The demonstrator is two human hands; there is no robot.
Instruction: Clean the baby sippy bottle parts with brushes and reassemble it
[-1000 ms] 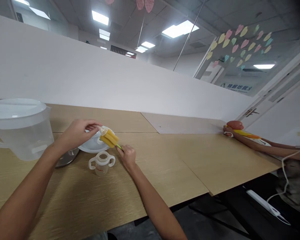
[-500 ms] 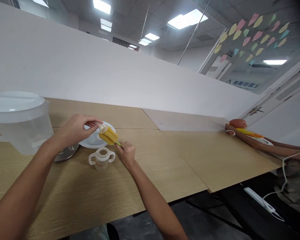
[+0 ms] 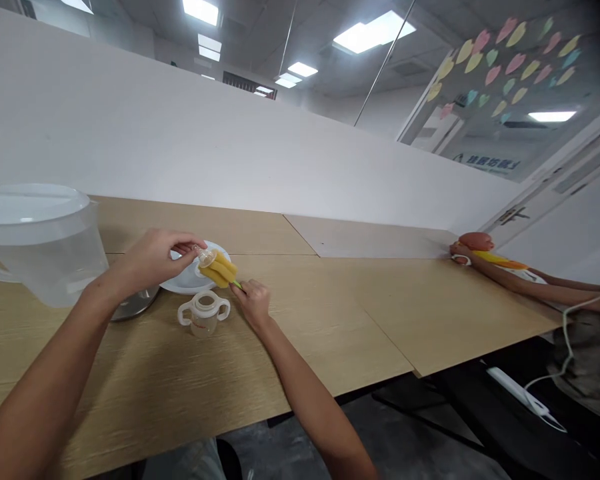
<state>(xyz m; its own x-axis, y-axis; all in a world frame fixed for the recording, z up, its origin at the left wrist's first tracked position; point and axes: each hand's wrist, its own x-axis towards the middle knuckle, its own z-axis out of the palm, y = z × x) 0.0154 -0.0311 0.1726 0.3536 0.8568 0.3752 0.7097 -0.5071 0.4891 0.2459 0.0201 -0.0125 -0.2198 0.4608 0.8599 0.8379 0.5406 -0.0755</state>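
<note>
Sitting about on the wooden table (image 3: 330, 320): a plastic pitcher (image 3: 43, 247), a metal dish (image 3: 136, 307) (half hidden by the left forearm), a white plate (image 3: 186, 285), a two-handled baby bottle (image 3: 203, 313). Pinching a bottle nipple (image 3: 206, 257) in the left hand (image 3: 153, 260), gripping a sponge brush (image 3: 219, 269) in the right hand (image 3: 253, 303), hands close but apart, brush pressing against the nipple, its inside too small to make out.

The left hand (image 3: 153, 260) is hemmed in — a plastic pitcher (image 3: 43, 247) at 9 o'clock, a steel dish (image 3: 135, 305) at 6. The right hand (image 3: 253, 303) has a two-handled baby bottle (image 3: 203, 313) at 9 — the counter (image 3: 330, 333) gives passage toward 3 o'clock, up to a co-worker's arm (image 3: 510, 281).
</note>
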